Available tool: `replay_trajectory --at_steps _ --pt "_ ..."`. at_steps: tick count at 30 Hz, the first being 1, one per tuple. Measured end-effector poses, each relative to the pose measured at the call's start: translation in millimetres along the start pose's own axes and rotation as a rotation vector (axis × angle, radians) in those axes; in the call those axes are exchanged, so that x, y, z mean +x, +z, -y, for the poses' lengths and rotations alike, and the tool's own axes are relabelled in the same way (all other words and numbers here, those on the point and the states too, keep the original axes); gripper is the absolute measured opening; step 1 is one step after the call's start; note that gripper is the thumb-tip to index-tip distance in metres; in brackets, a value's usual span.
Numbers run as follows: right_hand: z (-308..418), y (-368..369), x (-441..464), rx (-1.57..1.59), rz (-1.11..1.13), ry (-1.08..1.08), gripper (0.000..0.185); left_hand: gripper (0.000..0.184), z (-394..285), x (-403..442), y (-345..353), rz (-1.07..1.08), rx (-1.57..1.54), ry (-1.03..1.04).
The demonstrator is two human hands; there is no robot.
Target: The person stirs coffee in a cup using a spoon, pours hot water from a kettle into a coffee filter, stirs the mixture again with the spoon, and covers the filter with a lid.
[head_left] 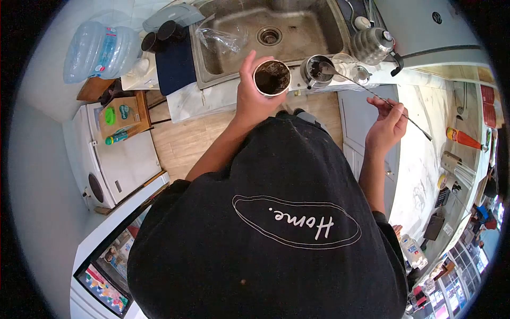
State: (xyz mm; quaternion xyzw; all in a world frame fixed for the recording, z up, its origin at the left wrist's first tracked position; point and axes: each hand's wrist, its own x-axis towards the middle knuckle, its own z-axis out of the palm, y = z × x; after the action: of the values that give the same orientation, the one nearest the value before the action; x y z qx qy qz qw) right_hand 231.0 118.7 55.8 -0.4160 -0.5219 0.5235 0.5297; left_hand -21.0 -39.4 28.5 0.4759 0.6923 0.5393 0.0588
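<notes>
My left hand is wrapped round a cup with a pale rim and tilts its mouth toward me. Dark brown, grainy stuff coats the inside of the cup. Between the fingers of my right hand is a long bar spoon with a thin, twisted handle. The spoon's bowl is over the mouth of a small metal pitcher on the counter by the sink. Some dark stuff shows inside the pitcher. A glass vessel stands right beside it.
A steel sink with a crumpled clear plastic bag lies ahead. A metal kettle is at the right. To the left are dark cups, a navy cloth and large water bottles. A red-orange bottle stands far right.
</notes>
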Motion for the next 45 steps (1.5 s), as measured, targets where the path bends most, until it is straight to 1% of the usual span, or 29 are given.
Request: replay_trajectory --at_steps 2,5,11,16,23,27,30,34,37,39,41,44,45 --pt "-5.5 4.4 0.1 -0.005 -0.007 -0.008 0.033 0.11 -2.3 0.4 -1.5 0.04 -0.015 -0.025" --pt "-10.8 11.9 0.9 -0.01 0.031 -0.032 0.032 0.11 -2.0 -1.8 -2.1 0.041 -0.03 -0.04" --pt "-14.0 20.3 0.6 -0.109 0.2 -0.126 0.03 0.11 2.9 -6.1 -7.6 0.019 -0.029 -0.053" --pt "-4.7 17.5 2.5 -0.067 0.246 -0.046 0.03 0.11 1.5 -5.2 -11.2 -0.009 -0.012 -0.062" --pt "4.2 14.3 5.7 -0.067 0.148 -0.056 0.031 0.109 4.6 -4.5 -5.0 -0.025 -0.03 -0.016" --pt "20.3 12.2 5.4 -0.059 0.027 -0.073 0.032 0.109 2.6 -2.2 -3.8 -0.011 -0.029 -0.003" --pt "33.3 9.4 7.3 0.032 -0.011 -0.094 0.033 0.109 0.2 -1.2 -1.9 -0.004 -0.045 0.0" --pt "54.4 16.7 -2.6 0.098 0.101 -0.12 0.034 0.109 -6.2 5.8 -0.4 0.002 -0.092 0.062" --pt "63.6 30.6 -15.6 0.158 0.221 -0.195 0.03 0.11 -10.7 11.7 4.3 -0.019 -0.141 0.136" --pt "64.5 41.7 -25.9 0.173 0.264 -0.223 0.03 0.111 -13.7 15.7 7.1 -0.038 -0.173 0.178" --pt "70.0 51.6 -37.4 0.152 0.301 -0.216 0.027 0.112 -16.8 18.1 8.5 -0.057 -0.208 0.211" --pt "58.3 56.4 -42.9 0.071 0.377 -0.383 0.024 0.118 -25.6 22.7 0.1 -0.011 -0.086 0.273" --pt "58.0 57.5 -43.4 0.009 0.424 -0.437 0.032 0.118 -26.4 22.8 -0.6 -0.017 -0.091 0.278"
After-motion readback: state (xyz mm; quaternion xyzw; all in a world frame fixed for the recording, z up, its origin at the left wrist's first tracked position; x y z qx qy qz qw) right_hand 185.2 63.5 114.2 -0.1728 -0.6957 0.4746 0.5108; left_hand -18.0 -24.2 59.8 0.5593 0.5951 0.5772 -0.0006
